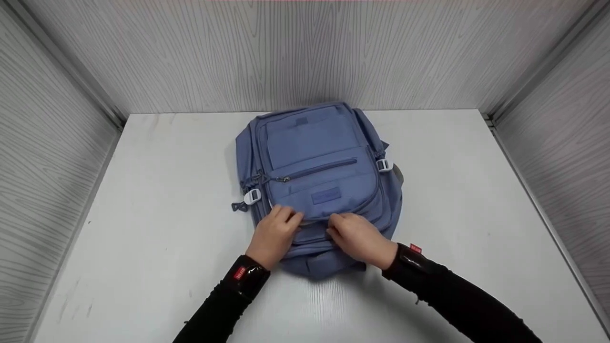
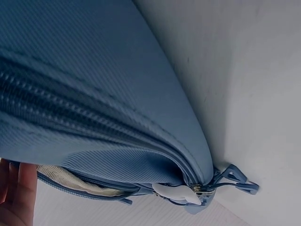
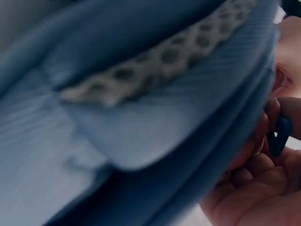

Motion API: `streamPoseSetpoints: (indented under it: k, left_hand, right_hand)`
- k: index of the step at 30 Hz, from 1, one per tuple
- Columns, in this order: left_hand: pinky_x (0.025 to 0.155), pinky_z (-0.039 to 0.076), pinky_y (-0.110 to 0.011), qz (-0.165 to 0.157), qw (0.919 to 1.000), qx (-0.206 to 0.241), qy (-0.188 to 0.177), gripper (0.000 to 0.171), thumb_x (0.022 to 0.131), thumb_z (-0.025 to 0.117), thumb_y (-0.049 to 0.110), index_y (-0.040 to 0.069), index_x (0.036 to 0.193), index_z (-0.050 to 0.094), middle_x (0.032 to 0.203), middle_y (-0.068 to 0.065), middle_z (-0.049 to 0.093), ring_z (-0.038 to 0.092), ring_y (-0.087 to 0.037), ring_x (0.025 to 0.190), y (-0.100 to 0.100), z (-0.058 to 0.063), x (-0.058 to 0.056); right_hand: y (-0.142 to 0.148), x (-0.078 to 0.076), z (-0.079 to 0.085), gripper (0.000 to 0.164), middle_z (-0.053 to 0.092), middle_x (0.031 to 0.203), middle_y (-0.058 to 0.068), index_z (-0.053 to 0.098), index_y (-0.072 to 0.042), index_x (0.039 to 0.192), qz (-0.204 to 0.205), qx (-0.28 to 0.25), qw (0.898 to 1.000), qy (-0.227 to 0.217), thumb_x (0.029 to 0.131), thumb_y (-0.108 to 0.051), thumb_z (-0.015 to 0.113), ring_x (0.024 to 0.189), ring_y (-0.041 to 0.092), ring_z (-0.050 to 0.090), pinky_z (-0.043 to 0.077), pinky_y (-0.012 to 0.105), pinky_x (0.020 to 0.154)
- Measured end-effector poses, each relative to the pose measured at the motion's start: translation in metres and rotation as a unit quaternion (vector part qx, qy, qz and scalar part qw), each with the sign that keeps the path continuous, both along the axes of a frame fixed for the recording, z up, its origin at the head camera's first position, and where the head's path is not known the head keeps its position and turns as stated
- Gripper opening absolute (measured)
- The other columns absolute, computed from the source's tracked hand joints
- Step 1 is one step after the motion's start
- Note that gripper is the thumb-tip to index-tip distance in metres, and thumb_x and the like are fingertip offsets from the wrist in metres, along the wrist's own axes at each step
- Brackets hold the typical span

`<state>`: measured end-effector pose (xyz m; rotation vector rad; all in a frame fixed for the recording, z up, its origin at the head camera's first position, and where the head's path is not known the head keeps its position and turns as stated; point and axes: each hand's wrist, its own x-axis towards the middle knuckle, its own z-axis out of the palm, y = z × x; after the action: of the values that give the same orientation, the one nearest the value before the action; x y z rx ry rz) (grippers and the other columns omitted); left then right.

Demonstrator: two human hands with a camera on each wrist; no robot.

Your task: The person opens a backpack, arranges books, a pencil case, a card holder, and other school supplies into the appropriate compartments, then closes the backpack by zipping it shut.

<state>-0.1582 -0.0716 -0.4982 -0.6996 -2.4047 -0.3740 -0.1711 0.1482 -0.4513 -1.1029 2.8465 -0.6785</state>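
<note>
A blue backpack [image 1: 314, 143] lies on its back on the white table, front face up. At the lower rim of its front pocket my left hand [image 1: 279, 231] pinches the fabric edge; beige lining [image 2: 75, 181] shows in the opening beside those fingers in the left wrist view. My right hand [image 1: 360, 238] is at the same rim, a short way to the right. Its curled fingers hold a dark blue zipper pull [image 3: 281, 136], seen in the right wrist view. Spotted mesh [image 3: 169, 56] shows along a fold of the bag there.
White strap buckles [image 1: 252, 196] sit on both sides of the bag. Another zipper pull [image 2: 240, 179] hangs off its left side onto the table [image 1: 157, 228]. Grey wood-grain panels [image 1: 305, 52] stand at the back and both sides.
</note>
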Motion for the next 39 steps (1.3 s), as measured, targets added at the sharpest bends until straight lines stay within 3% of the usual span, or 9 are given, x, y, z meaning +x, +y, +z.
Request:
streamPoseSetpoints:
  k: [7, 14, 18, 21, 26, 33, 39]
  left_hand:
    - [0.076, 0.058, -0.030, 0.001, 0.9995, 0.009, -0.030, 0.027, 0.079, 0.079, 0.012, 0.007, 0.104, 0.073, 0.096, -0.007, 0.067, 0.061, -0.022, 0.090, 0.001, 0.004, 0.004]
    - [0.078, 0.058, -0.036, 0.030, 0.9988, 0.012, -0.037, 0.029, 0.079, 0.079, 0.009, 0.008, 0.107, 0.073, 0.103, -0.010, 0.069, 0.063, -0.026, 0.094, 0.008, 0.012, 0.014]
    - [0.083, 0.058, -0.038, 0.046, 0.9980, 0.009, -0.042, 0.030, 0.080, 0.079, 0.012, 0.007, 0.109, 0.072, 0.108, -0.013, 0.068, 0.064, -0.030, 0.099, 0.022, 0.020, 0.024]
    - [0.086, 0.058, -0.038, 0.038, 0.9984, 0.008, -0.041, 0.031, 0.080, 0.080, 0.017, 0.008, 0.109, 0.072, 0.109, -0.012, 0.068, 0.064, -0.028, 0.099, 0.036, 0.027, 0.031]
    - [0.073, 0.055, -0.033, 0.017, 0.9977, -0.029, -0.058, 0.030, 0.083, 0.078, 0.030, 0.015, 0.109, 0.073, 0.104, -0.007, 0.066, 0.062, -0.022, 0.090, 0.062, 0.031, 0.038]
    - [0.069, 0.052, -0.031, 0.069, 0.9889, -0.088, -0.098, 0.030, 0.086, 0.074, 0.041, 0.020, 0.107, 0.074, 0.100, -0.006, 0.065, 0.059, -0.019, 0.085, 0.084, 0.026, 0.044]
    - [0.063, 0.050, -0.030, 0.082, 0.9945, -0.046, -0.046, 0.015, 0.082, 0.077, 0.029, 0.015, 0.086, 0.074, 0.084, -0.004, 0.064, 0.058, -0.018, 0.073, 0.091, 0.019, 0.043]
  right_hand:
    - [0.007, -0.001, -0.003, 0.008, 0.067, 0.081, 0.004, 0.063, -0.008, 0.090, -0.008, -0.020, 1.000, -0.016, 0.094, -0.014, 0.065, 0.078, 0.018, 0.066, 0.054, 0.036, 0.071]
    - [0.031, 0.003, 0.001, 0.015, 0.067, 0.093, 0.004, 0.067, -0.009, 0.102, 0.032, -0.025, 0.999, -0.021, 0.095, -0.022, 0.066, 0.087, 0.016, 0.062, 0.053, 0.034, 0.077]
    - [0.044, 0.005, 0.004, 0.012, 0.064, 0.090, 0.002, 0.066, -0.009, 0.099, 0.029, -0.039, 0.998, 0.028, 0.093, -0.019, 0.069, 0.084, 0.014, 0.058, 0.051, 0.032, 0.073]
    - [0.051, 0.002, 0.005, 0.012, 0.064, 0.090, 0.003, 0.065, -0.009, 0.098, 0.014, -0.052, 0.995, 0.087, 0.089, -0.013, 0.073, 0.084, 0.014, 0.060, 0.052, 0.032, 0.072]
    - [0.052, -0.007, 0.006, 0.023, 0.063, 0.092, 0.005, 0.065, -0.009, 0.098, 0.005, -0.052, 0.980, 0.190, 0.081, -0.006, 0.080, 0.085, 0.018, 0.062, 0.055, 0.033, 0.073]
    - [0.041, -0.013, 0.000, 0.027, 0.063, 0.096, 0.006, 0.065, -0.007, 0.101, 0.022, -0.016, 0.964, 0.263, 0.079, -0.006, 0.080, 0.085, 0.022, 0.062, 0.054, 0.038, 0.077]
    - [0.035, -0.018, -0.007, 0.018, 0.065, 0.094, 0.005, 0.067, -0.008, 0.098, 0.008, 0.014, 0.957, 0.289, 0.083, -0.009, 0.077, 0.082, 0.022, 0.059, 0.052, 0.037, 0.068]
